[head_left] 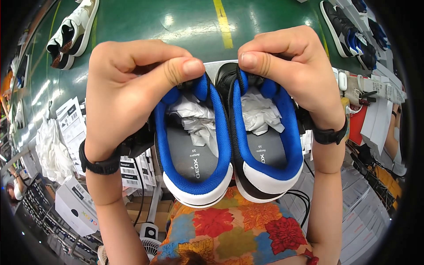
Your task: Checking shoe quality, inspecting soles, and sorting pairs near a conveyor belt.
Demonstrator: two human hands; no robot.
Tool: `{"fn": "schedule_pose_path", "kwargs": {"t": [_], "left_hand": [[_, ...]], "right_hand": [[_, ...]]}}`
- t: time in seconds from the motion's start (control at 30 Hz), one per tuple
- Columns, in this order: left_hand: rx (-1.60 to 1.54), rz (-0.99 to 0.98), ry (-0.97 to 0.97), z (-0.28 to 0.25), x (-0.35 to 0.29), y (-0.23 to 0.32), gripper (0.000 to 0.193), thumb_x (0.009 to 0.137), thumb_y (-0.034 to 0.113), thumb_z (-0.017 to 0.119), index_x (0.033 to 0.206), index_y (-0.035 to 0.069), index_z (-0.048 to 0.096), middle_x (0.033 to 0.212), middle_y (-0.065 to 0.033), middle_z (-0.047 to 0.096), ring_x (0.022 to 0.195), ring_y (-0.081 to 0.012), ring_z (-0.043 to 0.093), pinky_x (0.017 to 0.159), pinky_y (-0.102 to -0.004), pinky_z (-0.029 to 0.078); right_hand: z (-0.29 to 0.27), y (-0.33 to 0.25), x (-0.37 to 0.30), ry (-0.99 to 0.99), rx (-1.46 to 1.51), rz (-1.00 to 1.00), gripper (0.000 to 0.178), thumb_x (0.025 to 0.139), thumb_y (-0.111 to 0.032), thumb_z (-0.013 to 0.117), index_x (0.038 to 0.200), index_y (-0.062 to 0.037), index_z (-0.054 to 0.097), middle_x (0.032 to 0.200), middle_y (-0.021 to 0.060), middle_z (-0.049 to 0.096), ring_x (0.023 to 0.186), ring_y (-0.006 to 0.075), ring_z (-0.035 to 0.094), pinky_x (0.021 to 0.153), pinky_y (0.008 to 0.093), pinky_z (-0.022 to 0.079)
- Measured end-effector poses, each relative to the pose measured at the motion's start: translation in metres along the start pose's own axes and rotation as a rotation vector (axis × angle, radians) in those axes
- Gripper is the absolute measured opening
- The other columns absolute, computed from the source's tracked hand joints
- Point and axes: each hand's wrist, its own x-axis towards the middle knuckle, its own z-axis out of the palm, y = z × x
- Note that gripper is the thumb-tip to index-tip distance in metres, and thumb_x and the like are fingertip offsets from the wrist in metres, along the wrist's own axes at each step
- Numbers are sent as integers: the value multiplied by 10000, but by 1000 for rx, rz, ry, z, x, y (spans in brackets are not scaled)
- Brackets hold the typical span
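A pair of sneakers hangs side by side in front of me, heels toward my body. The left sneaker (198, 193) and the right sneaker (270, 180) have blue linings, white heels, black uppers and grey insoles. Crumpled white paper (198, 121) fills the front of the left one, and more paper (259, 111) sits in the other. My left hand (132, 84) is closed, thumb and fingers pinching the left sneaker at its tongue. Likewise, my right hand (287, 66) pinches the right sneaker's tongue. Both wrists wear black bands. The toes are mostly hidden.
A green surface (194, 22) with yellow stripes lies beyond. White sneakers (73, 33) stand far left, black ones (342, 28) far right. Bunched white paper (53, 143) and label sheets lie left, near a white box (75, 205). Stacked boxes (353, 216) and cables are at right; a small fan (150, 240) is below.
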Motion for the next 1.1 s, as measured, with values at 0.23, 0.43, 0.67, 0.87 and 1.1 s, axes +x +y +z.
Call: {"fn": "schedule_pose_path", "kwargs": {"t": [0.23, 0.43, 0.67, 0.87, 1.1], "left_hand": [[450, 396, 131, 19, -27, 4, 125, 780, 92, 774, 860, 8, 729, 754, -78, 703, 616, -156, 616, 581, -240, 463], [505, 533, 170, 25, -51, 14, 336, 731, 239, 800, 888, -43, 708, 783, -145, 712, 621, -226, 636, 563, -283, 502], [564, 694, 311, 1, -39, 57, 349, 830, 284, 732, 897, -55, 688, 797, -169, 716, 715, -272, 691, 669, -311, 535], [-701, 633, 839, -35, -22, 78, 707, 981, 579, 418, 1363, -16, 409, 1401, -239, 434, 1134, -309, 602, 954, -420, 517], [-1655, 113, 307, 32, 15, -36, 665, 940, 556, 485, 1381, 58, 500, 1293, -169, 591, 1078, -295, 636, 912, -427, 553]], "right_hand": [[27, -9, -36, 208, -472, -392, 73, 760, -21, 710, 827, 1, 692, 651, 86, 590, 577, 226, 573, 543, 284, 453], [41, -9, -60, 285, -491, -532, 202, 726, -86, 771, 840, 52, 677, 690, 116, 623, 579, 243, 566, 573, 324, 510], [3, -48, -52, 347, -576, -704, 252, 806, -181, 731, 868, 54, 662, 731, 127, 647, 648, 241, 600, 664, 361, 528], [-45, -61, -31, 764, 656, -788, 486, 1022, -382, 452, 1282, 28, 474, 1253, 167, 546, 1130, 236, 538, 1020, 372, 406], [10, -4, -22, 89, 1555, -135, 533, 998, -428, 488, 1334, -16, 528, 1265, 143, 627, 1126, 208, 628, 973, 341, 507]]}}
